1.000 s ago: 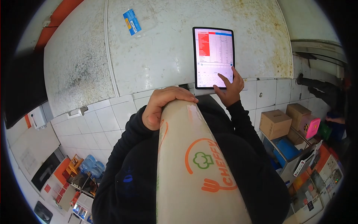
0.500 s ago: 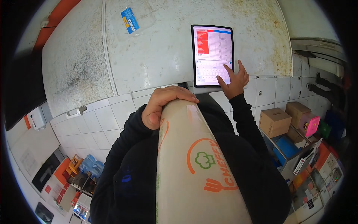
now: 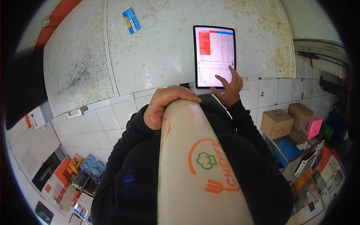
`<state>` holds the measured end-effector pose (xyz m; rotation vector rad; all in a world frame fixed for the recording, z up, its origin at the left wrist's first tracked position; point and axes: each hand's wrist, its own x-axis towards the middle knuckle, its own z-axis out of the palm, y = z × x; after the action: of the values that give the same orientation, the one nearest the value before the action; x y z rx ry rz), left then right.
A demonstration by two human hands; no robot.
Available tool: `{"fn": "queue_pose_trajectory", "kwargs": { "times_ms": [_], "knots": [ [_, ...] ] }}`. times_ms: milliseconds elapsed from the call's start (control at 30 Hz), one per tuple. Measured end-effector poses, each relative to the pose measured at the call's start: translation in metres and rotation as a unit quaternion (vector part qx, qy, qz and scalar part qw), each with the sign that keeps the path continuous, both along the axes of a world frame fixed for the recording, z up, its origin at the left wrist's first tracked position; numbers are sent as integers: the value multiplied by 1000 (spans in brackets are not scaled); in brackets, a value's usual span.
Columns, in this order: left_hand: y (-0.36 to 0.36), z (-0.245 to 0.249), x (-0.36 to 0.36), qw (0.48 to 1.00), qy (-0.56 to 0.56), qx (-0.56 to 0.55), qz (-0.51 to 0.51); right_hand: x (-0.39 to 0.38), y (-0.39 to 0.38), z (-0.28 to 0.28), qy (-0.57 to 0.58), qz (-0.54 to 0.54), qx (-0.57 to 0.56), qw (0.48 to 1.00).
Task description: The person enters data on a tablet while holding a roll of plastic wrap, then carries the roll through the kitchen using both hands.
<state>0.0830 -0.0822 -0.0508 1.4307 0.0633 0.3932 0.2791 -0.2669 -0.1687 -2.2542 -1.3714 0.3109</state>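
Note:
A large cream-coloured roll (image 3: 195, 165) printed with an orange and green chef logo runs from the bottom of the view up toward me. My left hand (image 3: 165, 105) is clasped over its far end. A tablet (image 3: 214, 56) showing a red and white table and an on-screen keyboard is stuck on a stained white panel (image 3: 165, 45). My right hand (image 3: 227, 89) reaches to it with the index finger on the keyboard area. Black sleeves cover both arms.
White tiled surface (image 3: 101, 123) lies below the panel. At right are cardboard boxes (image 3: 276, 123), a pink case (image 3: 313, 127) and a blue item on a shelf. At lower left stand blue water bottles (image 3: 92, 165) and an orange rack. A blue sticker (image 3: 130, 20) is on the panel.
My right hand slid up and right over the tablet's keyboard, then came back down and left. My left hand and the roll stayed where they were.

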Motion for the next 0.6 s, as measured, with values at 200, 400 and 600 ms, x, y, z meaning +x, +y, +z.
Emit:
{"fn": "queue_pose_trajectory", "kwargs": {
  "times_ms": [200, 400, 600],
  "knots": [
    [-1, 8, -1, 999, 32, -8, 6, -14, 3, 3, 9, 52, -13, 999],
    [0, 8, 0, 999, 31, -25, 8, -30, 15, 4, 8, 105, -40, 994],
    [3, 9, -5, 1000, 14, -25, 9, -22, 15, 23, 29, 86, 8, 996]
  ]
}}
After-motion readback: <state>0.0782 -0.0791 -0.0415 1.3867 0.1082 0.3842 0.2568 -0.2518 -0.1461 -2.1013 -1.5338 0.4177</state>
